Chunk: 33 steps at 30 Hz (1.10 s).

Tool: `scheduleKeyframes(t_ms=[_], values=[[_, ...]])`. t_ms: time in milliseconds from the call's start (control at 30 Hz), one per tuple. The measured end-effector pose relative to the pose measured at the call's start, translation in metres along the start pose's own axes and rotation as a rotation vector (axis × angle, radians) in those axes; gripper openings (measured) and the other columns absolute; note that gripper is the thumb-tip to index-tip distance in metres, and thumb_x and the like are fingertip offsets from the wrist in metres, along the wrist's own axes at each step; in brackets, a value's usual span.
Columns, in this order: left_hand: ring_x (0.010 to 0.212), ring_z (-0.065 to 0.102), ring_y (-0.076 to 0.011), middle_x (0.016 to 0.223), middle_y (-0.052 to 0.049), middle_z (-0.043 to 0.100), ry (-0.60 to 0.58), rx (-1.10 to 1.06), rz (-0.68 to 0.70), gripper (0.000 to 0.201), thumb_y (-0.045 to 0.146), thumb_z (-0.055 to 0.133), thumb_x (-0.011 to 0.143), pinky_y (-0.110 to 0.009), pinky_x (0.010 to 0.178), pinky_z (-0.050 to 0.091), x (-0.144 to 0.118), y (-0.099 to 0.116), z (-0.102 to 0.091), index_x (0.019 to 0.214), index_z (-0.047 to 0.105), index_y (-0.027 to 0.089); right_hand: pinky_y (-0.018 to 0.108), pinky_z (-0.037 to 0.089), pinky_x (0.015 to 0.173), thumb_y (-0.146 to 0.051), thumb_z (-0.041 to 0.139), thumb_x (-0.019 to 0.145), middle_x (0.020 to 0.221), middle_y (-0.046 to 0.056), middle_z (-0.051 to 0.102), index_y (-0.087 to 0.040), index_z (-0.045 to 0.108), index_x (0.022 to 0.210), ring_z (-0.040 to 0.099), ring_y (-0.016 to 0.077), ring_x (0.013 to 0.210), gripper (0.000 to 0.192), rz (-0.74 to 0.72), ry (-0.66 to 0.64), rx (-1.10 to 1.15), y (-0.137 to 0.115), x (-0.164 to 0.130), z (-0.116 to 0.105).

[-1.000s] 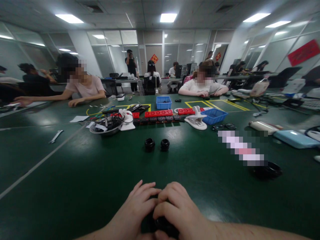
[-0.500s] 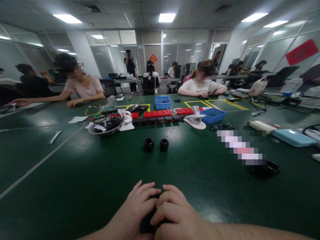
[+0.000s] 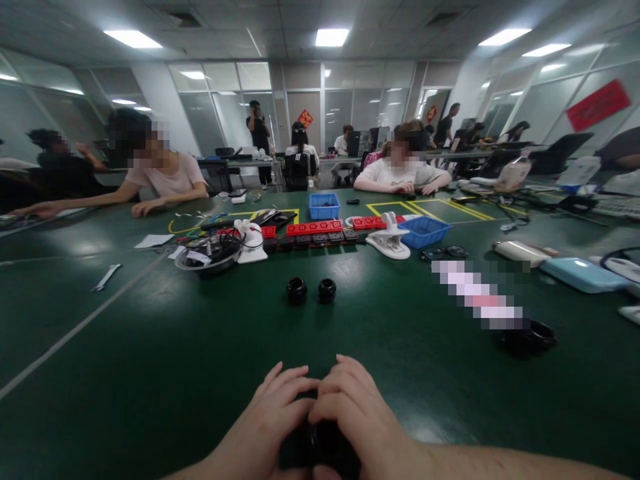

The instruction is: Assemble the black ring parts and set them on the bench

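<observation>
At the bottom middle, my left hand point(image 3: 273, 420) and my right hand point(image 3: 357, 407) are close together over the table, fingers curled inward. Between them is a black ring-shaped fitting point(image 3: 327, 440), partly covered by my fingers. My right fingers wrap over its top. My left hand closes on the black part from the other side; whether this is one piece or two, I cannot tell. Two black ring-shaped fittings stand side by side farther up the table, one on the left point(image 3: 297, 291) and one on the right point(image 3: 327, 291).
A wrench point(image 3: 107, 277) lies at left, near a metal bowl point(image 3: 210, 260) of cables. Red power strips point(image 3: 315, 228), a white clamp point(image 3: 390, 240) and a blue bin point(image 3: 425, 231) stand beyond. Right are glasses point(image 3: 444, 253), a light-blue case point(image 3: 583, 275) and a larger black ring point(image 3: 533, 339). Co-workers sit opposite.
My right hand has turned and its fingers have lifted a little, so more of the black fitting shows between my hands. My left hand has hardly moved.
</observation>
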<state>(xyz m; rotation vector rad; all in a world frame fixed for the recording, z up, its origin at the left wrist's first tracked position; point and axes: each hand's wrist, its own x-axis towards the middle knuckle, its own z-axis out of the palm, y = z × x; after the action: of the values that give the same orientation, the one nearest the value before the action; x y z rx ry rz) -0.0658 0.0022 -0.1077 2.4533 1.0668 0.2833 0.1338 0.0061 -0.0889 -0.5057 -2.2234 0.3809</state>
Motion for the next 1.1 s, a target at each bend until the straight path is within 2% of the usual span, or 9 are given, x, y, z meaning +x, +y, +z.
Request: scheduleKeyframes(t_ms=[133,300,500,633,700,767,833,933,1100], values=[[0.122,0.037,-0.0347,0.129,-0.006,0.049,-0.017,-0.017,0.002,0.058,0.037,0.067,0.068,-0.06,0.101,0.02,-0.001,-0.001,0.0,0.122,0.048,0.03,0.04,0.034,0.091,-0.048,0.053,0.079,0.092,0.004,0.056,-0.018,0.048,0.097,0.051,0.0177,0.089,0.035,0.075,-0.04,0.004,0.004,-0.001,0.004],[0.122,0.038,-0.0327,0.128,-0.005,0.049,-0.007,-0.026,0.001,0.049,0.031,0.066,0.068,-0.058,0.102,0.019,-0.001,0.001,-0.001,0.116,0.053,0.029,0.032,0.039,0.077,-0.038,0.055,0.077,0.085,0.002,0.055,-0.019,0.051,0.084,0.047,0.0161,0.084,0.021,0.105,-0.114,0.003,0.003,0.0,0.007],[0.121,0.039,-0.0332,0.126,-0.004,0.05,-0.008,-0.034,-0.007,0.045,0.034,0.066,0.07,-0.059,0.101,0.02,0.0,0.004,-0.004,0.113,0.055,0.03,0.031,0.037,0.086,-0.025,0.049,0.079,0.084,0.0,0.058,-0.019,0.054,0.084,0.049,0.0133,0.087,0.009,-0.027,-0.077,0.039,0.001,0.002,0.006],[0.122,0.039,-0.0332,0.125,-0.004,0.051,-0.012,-0.013,-0.007,0.046,0.037,0.066,0.07,-0.059,0.101,0.02,0.001,0.003,-0.004,0.114,0.055,0.031,0.031,0.032,0.096,-0.031,0.04,0.091,0.083,-0.004,0.062,-0.022,0.057,0.078,0.051,0.0106,0.09,0.023,-0.118,-0.036,0.033,0.006,-0.001,0.014],[0.121,0.039,-0.0334,0.126,-0.004,0.051,-0.014,-0.009,0.007,0.048,0.037,0.067,0.069,-0.058,0.101,0.021,0.0,0.002,-0.002,0.115,0.055,0.031,0.032,0.029,0.099,-0.033,0.042,0.091,0.083,-0.006,0.064,-0.022,0.057,0.072,0.051,0.0101,0.091,0.026,-0.157,-0.032,-0.001,0.009,-0.004,0.019],[0.121,0.039,-0.034,0.127,-0.005,0.05,-0.01,-0.011,0.007,0.053,0.036,0.068,0.067,-0.058,0.101,0.022,0.0,-0.001,0.001,0.117,0.053,0.031,0.031,0.025,0.104,-0.032,0.049,0.088,0.084,-0.008,0.065,-0.022,0.057,0.07,0.052,0.0096,0.094,0.022,-0.188,-0.083,-0.044,0.01,-0.005,0.021],[0.122,0.038,-0.0345,0.128,-0.006,0.049,-0.003,-0.013,-0.005,0.055,0.035,0.068,0.066,-0.058,0.102,0.021,-0.001,-0.004,0.005,0.118,0.052,0.029,0.031,0.018,0.109,-0.029,0.054,0.085,0.087,-0.008,0.065,-0.022,0.058,0.073,0.051,0.0093,0.099,0.014,-0.203,-0.177,-0.064,0.01,-0.006,0.019],[0.122,0.037,-0.0347,0.13,-0.008,0.047,0.008,-0.005,-0.003,0.061,0.035,0.068,0.065,-0.059,0.102,0.02,-0.002,-0.007,0.009,0.122,0.048,0.028,0.03,0.008,0.112,-0.029,0.055,0.085,0.094,-0.006,0.065,-0.021,0.06,0.079,0.049,0.0096,0.107,0.011,-0.191,-0.234,-0.061,0.007,-0.005,0.009],[0.122,0.037,-0.0341,0.131,-0.006,0.046,-0.003,0.009,0.029,0.06,0.041,0.064,0.072,-0.059,0.101,0.021,-0.002,-0.006,0.006,0.128,0.042,0.031,0.033,0.006,0.112,-0.029,0.046,0.09,0.103,-0.004,0.063,-0.023,0.058,0.09,0.045,0.0105,0.112,0.014,-0.159,-0.166,-0.055,0.0,-0.002,-0.002]])
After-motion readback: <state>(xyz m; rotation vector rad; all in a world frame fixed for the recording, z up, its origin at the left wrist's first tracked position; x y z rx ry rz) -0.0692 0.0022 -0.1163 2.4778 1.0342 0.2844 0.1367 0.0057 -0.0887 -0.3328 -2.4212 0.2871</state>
